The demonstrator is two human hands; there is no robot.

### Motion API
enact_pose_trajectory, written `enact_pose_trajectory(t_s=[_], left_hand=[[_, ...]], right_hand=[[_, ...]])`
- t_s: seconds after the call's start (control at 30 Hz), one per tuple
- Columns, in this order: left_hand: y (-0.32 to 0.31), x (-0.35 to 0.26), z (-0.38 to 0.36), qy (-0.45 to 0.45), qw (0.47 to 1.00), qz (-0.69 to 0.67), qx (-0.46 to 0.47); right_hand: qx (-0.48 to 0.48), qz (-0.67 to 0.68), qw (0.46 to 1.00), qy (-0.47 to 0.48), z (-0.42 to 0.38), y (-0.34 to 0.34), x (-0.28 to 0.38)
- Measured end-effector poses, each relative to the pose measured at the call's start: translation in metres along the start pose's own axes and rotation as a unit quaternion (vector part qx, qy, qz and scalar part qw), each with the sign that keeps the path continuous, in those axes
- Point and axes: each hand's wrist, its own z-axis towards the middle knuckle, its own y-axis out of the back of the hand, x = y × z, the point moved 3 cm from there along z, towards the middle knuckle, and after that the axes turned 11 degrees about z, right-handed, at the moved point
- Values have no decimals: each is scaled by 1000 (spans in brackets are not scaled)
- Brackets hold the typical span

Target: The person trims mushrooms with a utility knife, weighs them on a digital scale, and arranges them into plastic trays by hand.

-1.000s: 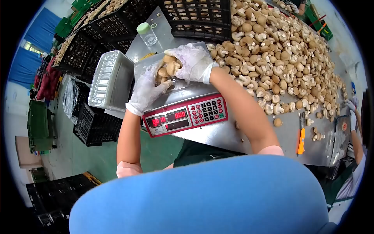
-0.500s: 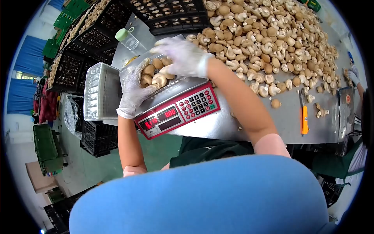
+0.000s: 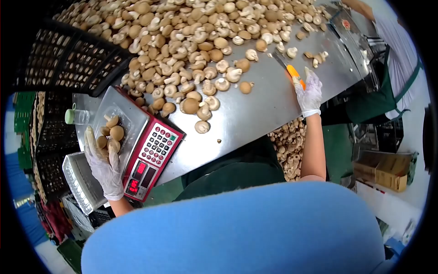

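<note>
Right hand [image 3: 309,91] had left the scale since half a second earlier and swung out to the knife; view had rotated hard with the head turn, so the scale sat lower left now instead of centre. Left hand stayed at the tray.

Left to right:
- Far left: black crates [image 3: 68,59], a clear bottle with green cap [image 3: 75,116] just beside the scale's back edge, and a stack of empty clear trays [image 3: 82,182] below the left hand.
- Left hand [image 3: 102,162], gloved, lay flat along the near edge of the small tray of mushrooms [image 3: 112,134] on the scale platform. Fingers were stretched out, touching the mushrooms, not closed around anything.
- Red scale [image 3: 148,157] sat on the steel table [image 3: 255,109], tilted in view, keypad and red displays facing the person. Digits were too small to read.
- Centre: loose mushroom pile [image 3: 191,41] covered the far half of the table; a few stragglers lay near the scale, one alone close to the table's front edge.
- Below the table edge, right of centre: a bin of mushrooms [image 3: 287,146], partly hidden by the right forearm.
- Right hand, gloved, was at the orange-handled knife [image 3: 288,68] lying on the table, fingers on the handle. Couldn't tell whether they had closed around it or only rested on top.
- Far right: another person in a green apron [image 3: 388,91] stood at the table's end, with cardboard boxes [image 3: 388,171] on the floor beyond.
</note>
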Motion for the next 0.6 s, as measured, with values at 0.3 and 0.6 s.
enact_pose_trajectory(t_s=[0.3,0.6], left_hand=[[-81,-265,46,-190,945,-203,172],[-144,-327,57,-189,938,-200,213]], right_hand=[[144,-70,984,-81,-3,-14,0],[161,308,925,-153,-64,18,56]])
